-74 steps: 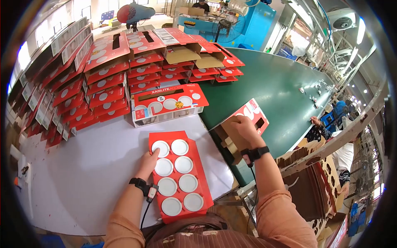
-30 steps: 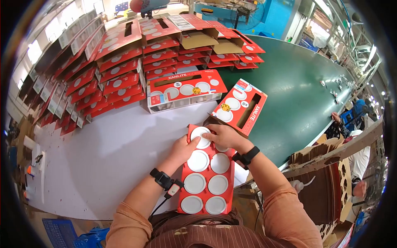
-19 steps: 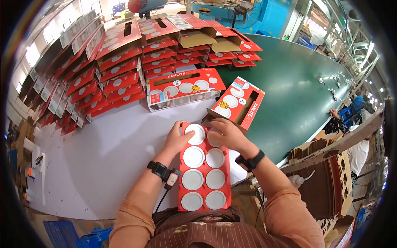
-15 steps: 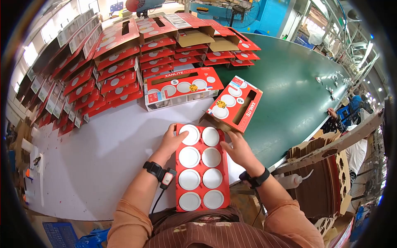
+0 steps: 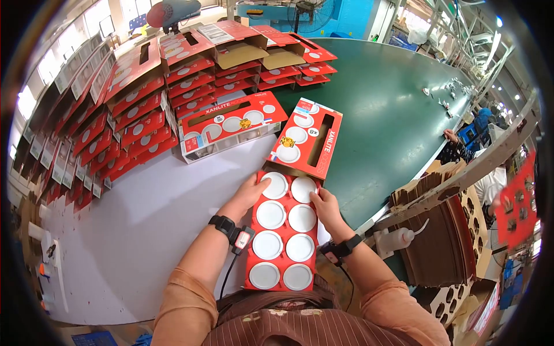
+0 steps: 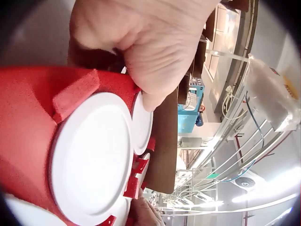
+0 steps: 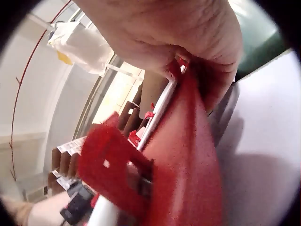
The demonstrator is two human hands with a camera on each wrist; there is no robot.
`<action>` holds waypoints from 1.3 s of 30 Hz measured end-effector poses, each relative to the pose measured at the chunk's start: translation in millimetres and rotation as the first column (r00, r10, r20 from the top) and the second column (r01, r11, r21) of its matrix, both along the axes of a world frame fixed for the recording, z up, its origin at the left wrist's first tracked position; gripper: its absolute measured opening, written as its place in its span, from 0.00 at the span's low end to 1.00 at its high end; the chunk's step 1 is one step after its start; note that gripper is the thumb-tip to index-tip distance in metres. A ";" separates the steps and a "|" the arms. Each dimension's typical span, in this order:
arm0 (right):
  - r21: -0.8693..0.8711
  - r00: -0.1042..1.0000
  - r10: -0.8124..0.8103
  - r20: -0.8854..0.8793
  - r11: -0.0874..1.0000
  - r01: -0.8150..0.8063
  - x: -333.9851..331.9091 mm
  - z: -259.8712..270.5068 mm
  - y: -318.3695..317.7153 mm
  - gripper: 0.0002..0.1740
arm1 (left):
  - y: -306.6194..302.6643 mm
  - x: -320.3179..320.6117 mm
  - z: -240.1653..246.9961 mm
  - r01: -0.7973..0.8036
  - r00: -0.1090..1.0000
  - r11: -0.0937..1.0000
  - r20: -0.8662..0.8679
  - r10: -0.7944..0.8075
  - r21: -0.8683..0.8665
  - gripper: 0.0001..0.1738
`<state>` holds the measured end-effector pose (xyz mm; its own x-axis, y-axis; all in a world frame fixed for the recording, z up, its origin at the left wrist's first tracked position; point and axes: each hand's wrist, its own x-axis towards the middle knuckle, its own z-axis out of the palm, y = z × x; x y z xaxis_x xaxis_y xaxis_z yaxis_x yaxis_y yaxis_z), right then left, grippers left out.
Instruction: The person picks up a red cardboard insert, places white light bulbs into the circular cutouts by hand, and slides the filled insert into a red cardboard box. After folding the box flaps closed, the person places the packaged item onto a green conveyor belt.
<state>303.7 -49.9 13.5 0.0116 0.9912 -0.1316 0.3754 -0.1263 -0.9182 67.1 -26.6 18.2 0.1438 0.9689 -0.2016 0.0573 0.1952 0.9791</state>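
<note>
A red cardboard insert bearing two columns of white round discs lies in front of the person's body. My left hand grips its far left corner, thumb on top by the rim of a disc. At the far right side, my right hand pinches the edge, thumb over the border and fingers underneath, as the right wrist view shows. Just beyond the insert's far end rests a red XANLITE box, its brown end facing the insert. The fingertips below the card are mostly hidden.
Another windowed red box lies on the white table at the left. Behind it rise stacked red boxes. A green work surface extends right. A white squeeze bottle and piled brown cardboard stand at the right.
The right hand has let go of the red box, which has turned and now lies past the insert. It passed over the far discs, then moved to the insert's right edge. The left hand kept hold.
</note>
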 end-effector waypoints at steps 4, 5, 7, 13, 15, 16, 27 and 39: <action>0.121 0.989 -0.080 0.126 0.991 0.065 13.7 -10.9 1.4 0.17 | 13.7 14.4 -3.7 0.060 0.987 0.998 -0.149 -0.057 0.017 0.26; 0.120 0.989 -0.078 0.124 0.991 0.063 16.0 -11.1 0.7 0.17 | 19.8 16.6 -9.1 0.102 0.977 0.992 -0.198 -0.084 0.078 0.25; 0.141 0.982 -0.110 0.151 0.986 0.088 20.3 -7.8 -1.8 0.18 | 24.8 23.0 -13.7 0.090 0.964 0.991 -0.260 -0.063 0.095 0.26; 0.212 0.946 -0.270 0.177 0.950 0.231 28.6 -8.1 -4.6 0.20 | 28.2 43.2 -13.7 -0.003 0.911 0.992 -0.409 0.056 0.129 0.26; 0.205 0.945 -0.281 0.168 0.948 0.245 34.5 -8.8 -3.5 0.23 | 33.8 48.9 -25.5 -0.070 0.916 0.984 -0.381 0.128 0.162 0.27; 0.195 0.944 -0.288 0.160 0.947 0.256 35.8 -4.9 -4.0 0.26 | 34.0 51.3 -23.6 -0.141 0.915 0.971 -0.349 0.202 0.191 0.28; 0.062 0.932 -0.228 0.282 0.974 0.220 47.6 3.7 11.6 0.39 | 48.9 50.1 -14.5 -0.080 0.947 0.997 -0.312 0.074 -0.006 0.43; 0.081 0.919 -0.239 0.313 0.971 0.225 50.1 1.0 28.3 0.21 | 70.8 64.8 -29.6 -0.108 0.881 0.986 -0.446 0.156 0.130 0.28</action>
